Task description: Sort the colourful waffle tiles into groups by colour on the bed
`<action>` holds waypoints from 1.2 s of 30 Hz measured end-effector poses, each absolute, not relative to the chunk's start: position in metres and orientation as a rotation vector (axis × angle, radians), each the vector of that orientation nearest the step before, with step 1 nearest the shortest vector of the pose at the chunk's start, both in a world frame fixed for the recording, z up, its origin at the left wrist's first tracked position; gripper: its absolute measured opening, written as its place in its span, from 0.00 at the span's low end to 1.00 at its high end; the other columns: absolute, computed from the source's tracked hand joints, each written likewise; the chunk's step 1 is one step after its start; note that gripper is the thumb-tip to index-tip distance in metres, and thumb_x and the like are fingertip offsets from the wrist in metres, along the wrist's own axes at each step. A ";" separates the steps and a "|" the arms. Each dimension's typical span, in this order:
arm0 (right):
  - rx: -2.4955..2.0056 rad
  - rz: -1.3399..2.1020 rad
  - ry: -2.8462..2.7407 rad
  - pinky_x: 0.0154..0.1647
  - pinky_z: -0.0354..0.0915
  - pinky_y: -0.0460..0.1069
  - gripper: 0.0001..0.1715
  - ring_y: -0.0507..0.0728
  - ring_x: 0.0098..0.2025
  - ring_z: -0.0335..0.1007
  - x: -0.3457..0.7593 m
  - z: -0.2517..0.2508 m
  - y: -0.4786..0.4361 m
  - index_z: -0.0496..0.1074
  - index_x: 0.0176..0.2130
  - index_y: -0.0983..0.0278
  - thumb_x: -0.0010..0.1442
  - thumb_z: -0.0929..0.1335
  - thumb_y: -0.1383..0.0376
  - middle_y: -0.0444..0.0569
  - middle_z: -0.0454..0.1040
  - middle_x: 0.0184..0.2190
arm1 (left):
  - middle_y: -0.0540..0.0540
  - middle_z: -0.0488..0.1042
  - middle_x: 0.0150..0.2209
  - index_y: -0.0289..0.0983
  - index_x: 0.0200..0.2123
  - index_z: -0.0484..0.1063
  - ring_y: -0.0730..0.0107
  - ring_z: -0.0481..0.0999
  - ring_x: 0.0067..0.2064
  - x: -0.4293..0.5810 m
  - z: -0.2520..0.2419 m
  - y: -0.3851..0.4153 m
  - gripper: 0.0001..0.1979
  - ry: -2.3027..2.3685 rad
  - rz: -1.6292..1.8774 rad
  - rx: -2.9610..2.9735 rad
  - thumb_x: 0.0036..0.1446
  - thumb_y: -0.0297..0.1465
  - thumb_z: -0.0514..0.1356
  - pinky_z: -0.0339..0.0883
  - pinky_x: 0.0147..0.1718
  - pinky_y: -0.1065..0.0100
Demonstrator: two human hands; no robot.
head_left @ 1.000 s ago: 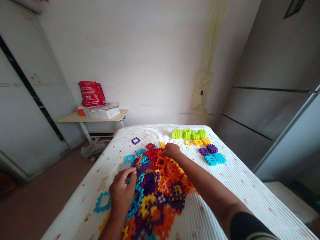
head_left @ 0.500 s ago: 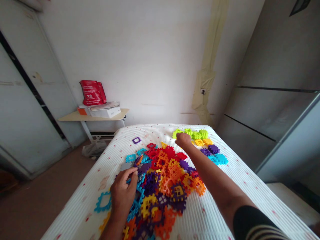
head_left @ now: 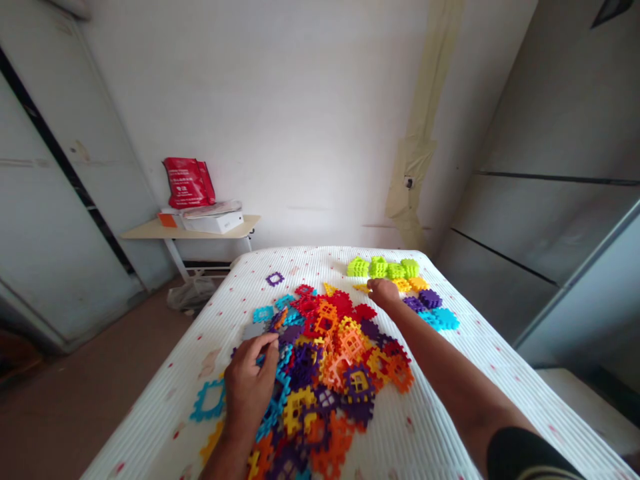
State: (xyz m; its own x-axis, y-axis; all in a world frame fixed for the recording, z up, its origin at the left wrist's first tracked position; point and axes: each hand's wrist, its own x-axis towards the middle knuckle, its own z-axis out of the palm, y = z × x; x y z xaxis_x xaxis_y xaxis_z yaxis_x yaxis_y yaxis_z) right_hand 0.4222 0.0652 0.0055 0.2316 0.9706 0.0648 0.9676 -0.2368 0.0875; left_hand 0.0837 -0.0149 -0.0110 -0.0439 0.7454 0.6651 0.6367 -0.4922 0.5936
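A heap of interlocking plastic building pieces [head_left: 325, 363] in red, orange, yellow, purple and blue lies on the bed. My left hand [head_left: 253, 377] rests at the heap's left side, thumb and index fingertip pinched together; whatever may be between them cannot be made out. My right hand [head_left: 384, 292] is closed beyond the heap, just in front of the green stacks [head_left: 379, 268]. A yellow pointed piece [head_left: 361, 288] shows at its fingertips, and I cannot tell whether it is held. Yellow stacks [head_left: 418, 284], purple stacks [head_left: 430, 299] and blue stacks [head_left: 445, 319] stand to its right.
A purple square frame [head_left: 275, 279] lies alone at the far left of the bed [head_left: 200, 360]. Beyond the bed's left edge is a small table [head_left: 145, 231] with boxes and a red bag [head_left: 189, 183]. Grey cabinet doors [head_left: 540, 220] rise on the right.
My right hand has drawn back from the green stacks, toward me and slightly right, uncovering the leftmost stack. The left hand keeps its pinch beside the heap. The view has shifted slightly.
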 end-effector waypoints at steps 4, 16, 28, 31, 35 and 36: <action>2.421 0.166 1.950 0.39 0.64 0.48 0.18 0.57 0.44 0.72 0.419 -0.003 0.068 0.72 0.46 0.60 0.60 0.59 0.69 0.53 0.75 0.43 | 0.48 0.78 0.31 0.40 0.33 0.75 0.67 0.76 0.32 0.084 -0.012 -0.015 0.11 1.525 1.583 2.108 0.54 0.38 0.56 0.69 0.37 0.68; 2.440 0.209 1.991 0.39 0.65 0.50 0.20 0.59 0.43 0.72 0.411 -0.008 0.093 0.72 0.46 0.66 0.65 0.55 0.69 0.60 0.74 0.42 | 0.48 0.78 0.31 0.40 0.32 0.75 0.67 0.76 0.32 0.084 -0.007 -0.017 0.11 1.547 1.572 2.057 0.54 0.38 0.56 0.70 0.36 0.68; 2.413 0.214 1.997 0.38 0.65 0.50 0.21 0.60 0.43 0.72 0.412 -0.006 0.099 0.71 0.46 0.67 0.65 0.54 0.69 0.59 0.74 0.42 | 0.48 0.78 0.32 0.40 0.33 0.75 0.67 0.76 0.34 0.084 -0.011 -0.015 0.11 1.567 1.547 2.053 0.54 0.38 0.56 0.69 0.36 0.68; 2.390 0.211 2.009 0.39 0.65 0.50 0.20 0.59 0.44 0.72 0.412 -0.003 0.096 0.71 0.46 0.66 0.64 0.55 0.70 0.59 0.73 0.44 | 0.48 0.78 0.32 0.39 0.33 0.75 0.67 0.76 0.33 0.083 -0.012 -0.014 0.11 1.555 1.550 2.060 0.54 0.38 0.56 0.70 0.36 0.68; 2.351 0.202 2.042 0.41 0.64 0.50 0.18 0.59 0.45 0.71 0.412 -0.002 0.092 0.72 0.46 0.66 0.63 0.57 0.71 0.59 0.73 0.44 | 0.48 0.78 0.33 0.40 0.33 0.75 0.67 0.76 0.34 0.082 -0.014 -0.013 0.11 1.548 1.542 2.081 0.54 0.38 0.56 0.69 0.37 0.68; 2.344 0.199 2.050 0.41 0.64 0.50 0.18 0.59 0.45 0.71 0.412 -0.001 0.091 0.72 0.46 0.66 0.63 0.57 0.71 0.59 0.74 0.44 | 0.48 0.78 0.33 0.40 0.33 0.75 0.67 0.76 0.34 0.082 -0.015 -0.013 0.11 1.551 1.539 2.083 0.54 0.38 0.56 0.69 0.37 0.68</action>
